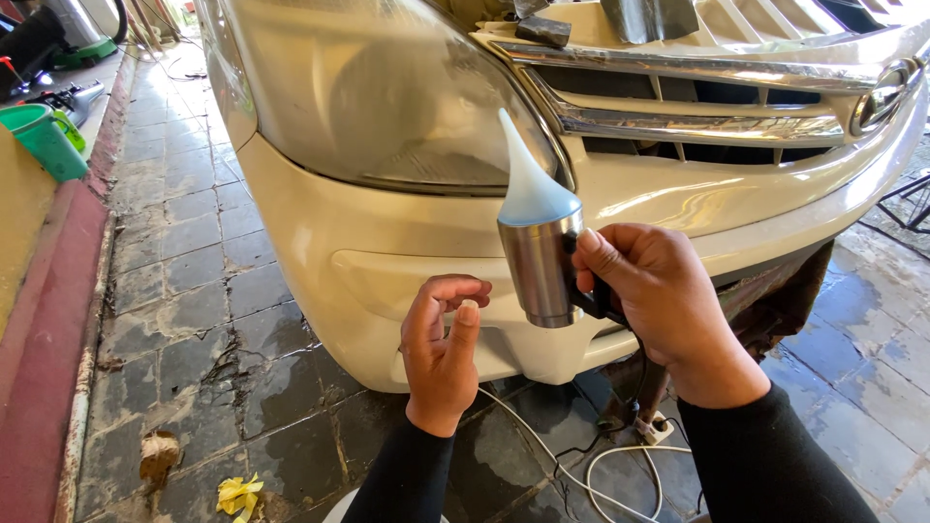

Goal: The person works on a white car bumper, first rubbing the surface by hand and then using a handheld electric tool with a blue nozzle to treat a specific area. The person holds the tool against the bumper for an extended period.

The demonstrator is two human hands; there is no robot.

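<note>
The right hand point(668, 310) is clamped on a steel cup point(542, 269), gripping it by a dark handle on the cup's right side, thumb up near the rim. The cup stands roughly upright, its long axis running near vertical, and it carries a pale blue cone point(528, 184) whose tip leans a little left and ends right in front of the headlight point(387, 97). Whether the tip touches the lens cannot be told.

The left hand point(444, 349) is just beside the cup, lower and to its left, holding nothing: fingers curled loosely, thumb raised, apart from the steel (the right hand is the only one in contact).

Outward from there, the headlight lens looks hazy and yellowed, set in a cream bumper point(387, 281) with a chrome grille point(697, 107) to the right. White cables point(581, 465) trail over the wet stone floor point(213, 320) below the hands. Far left stands a green bucket point(44, 136), well apart, and a yellow scrap point(237, 492) lies on the floor.
</note>
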